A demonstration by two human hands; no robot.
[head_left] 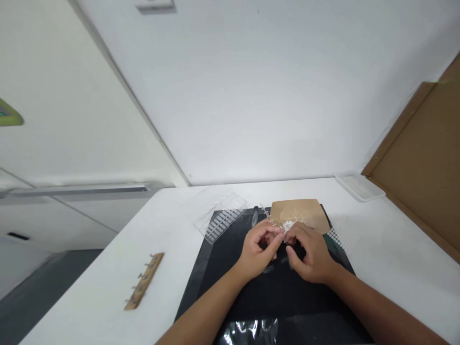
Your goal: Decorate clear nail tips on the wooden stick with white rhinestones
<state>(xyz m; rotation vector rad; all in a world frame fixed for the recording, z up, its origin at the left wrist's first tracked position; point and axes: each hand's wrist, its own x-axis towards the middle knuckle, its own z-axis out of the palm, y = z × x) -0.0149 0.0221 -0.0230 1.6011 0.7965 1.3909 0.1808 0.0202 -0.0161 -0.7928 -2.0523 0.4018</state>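
Over the black mat [302, 306], my left hand [259, 247] and my right hand [309, 250] are close together, fingers bent and pinched. Something small and pale lies between their fingertips, too small to name. Just beyond the fingers is a small white piece [287, 226], partly hidden, at the near edge of a brown sheet [312, 213] that bears thin pale strips. Two small translucent pieces, one of them a clear piece [268, 270], rest on the mat below my hands.
A clear sheet of nail-like shapes [224, 223] lies at the mat's back left. A wooden strip with metal clips [144, 281] is on the white table [172, 225] at left. At the back right are a clear tray [359, 187], a dotted sheet [343, 235] and cardboard [420, 163].
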